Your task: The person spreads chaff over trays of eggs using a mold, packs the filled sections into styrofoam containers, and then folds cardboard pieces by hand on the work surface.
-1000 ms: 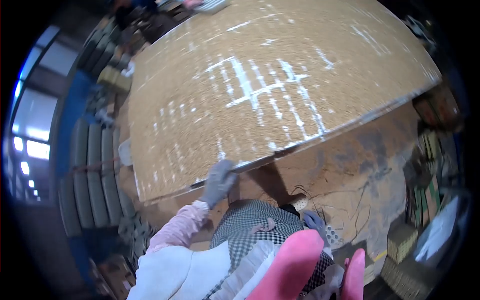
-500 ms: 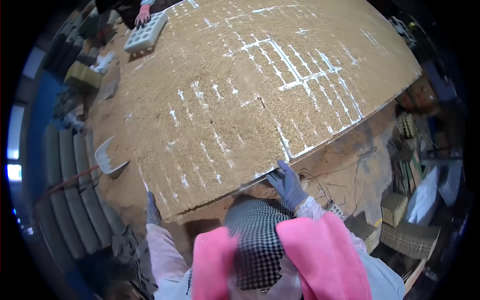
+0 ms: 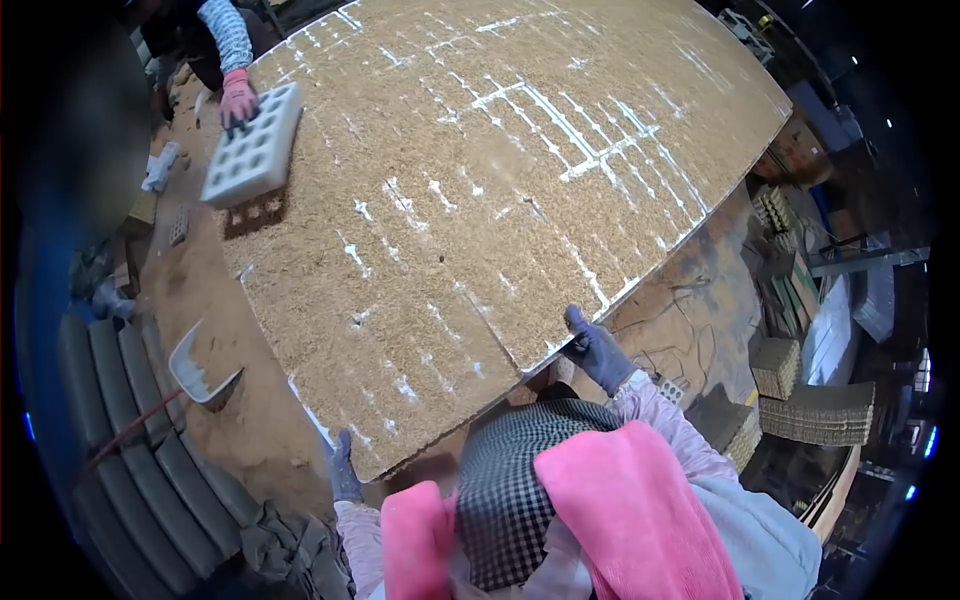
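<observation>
A broad surface of white-edged trays [image 3: 560, 230] lies in front of me, covered with brown grainy material; white ribs show through in lines. My gloved left hand [image 3: 344, 470] is closed on the near-left corner, with its thumb on the top rim. My gloved right hand [image 3: 598, 355] grips the near edge, thumb on top and the other fingers partly hidden below. Between my hands lies the front-left tray [image 3: 400, 340], with a thin seam beside its right end.
At the far left, a co-worker's pink-gloved hand [image 3: 238, 98] holds a white block with round holes [image 3: 255, 145]. A white dustpan [image 3: 190, 370] is on the floor near stacked grey rolls [image 3: 140, 440]. Stacked ridged trays [image 3: 815, 410] stand at right.
The co-worker's white block is now nearer and larger in view. The dark gap near my right hand has closed, and a seam shows further left. My left thumb now rests on the rim.
</observation>
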A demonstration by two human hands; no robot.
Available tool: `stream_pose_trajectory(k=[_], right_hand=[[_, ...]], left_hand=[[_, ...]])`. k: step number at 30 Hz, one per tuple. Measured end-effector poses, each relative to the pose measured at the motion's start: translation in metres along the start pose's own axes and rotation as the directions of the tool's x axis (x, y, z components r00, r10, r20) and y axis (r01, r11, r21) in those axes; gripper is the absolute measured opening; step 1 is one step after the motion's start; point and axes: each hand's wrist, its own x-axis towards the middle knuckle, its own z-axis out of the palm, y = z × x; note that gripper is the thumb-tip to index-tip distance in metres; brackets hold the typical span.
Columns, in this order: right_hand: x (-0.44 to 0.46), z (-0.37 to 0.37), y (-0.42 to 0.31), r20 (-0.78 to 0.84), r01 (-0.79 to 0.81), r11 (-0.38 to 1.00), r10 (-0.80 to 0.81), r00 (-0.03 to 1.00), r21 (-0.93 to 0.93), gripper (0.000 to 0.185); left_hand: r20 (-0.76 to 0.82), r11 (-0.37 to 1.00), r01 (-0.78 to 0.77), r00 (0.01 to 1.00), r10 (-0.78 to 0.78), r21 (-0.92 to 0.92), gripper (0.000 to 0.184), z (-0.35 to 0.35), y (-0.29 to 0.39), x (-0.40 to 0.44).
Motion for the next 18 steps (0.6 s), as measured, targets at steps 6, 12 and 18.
stream_pose_trajectory(k=[6, 12, 18], right_hand=[[0.011, -0.028, 0.037, 0.035, 0.175, 0.77, -0.195, 0.98, -0.613, 0.05], [0.009, 0.001, 0.033, -0.056, 0.278, 0.946, -0.291, 0.955, -0.166, 0.054], [-0.04, 0.012, -0.006, 0.135, 0.307, 0.901, -0.277, 0.951, -0.307, 0.063]], left_hand=[[-0.001, 0.997, -0.021, 1.0, 0.021, -0.08, 0.061, 0.041, 0.022, -0.017], [0.014, 0.993, 0.027, 1.0, -0.025, -0.118, 0.062, 0.008, 0.006, -0.002], [0.234, 0.929, 0.168, 0.968, -0.093, -0.328, 0.07, -0.035, 0.01, -0.026]])
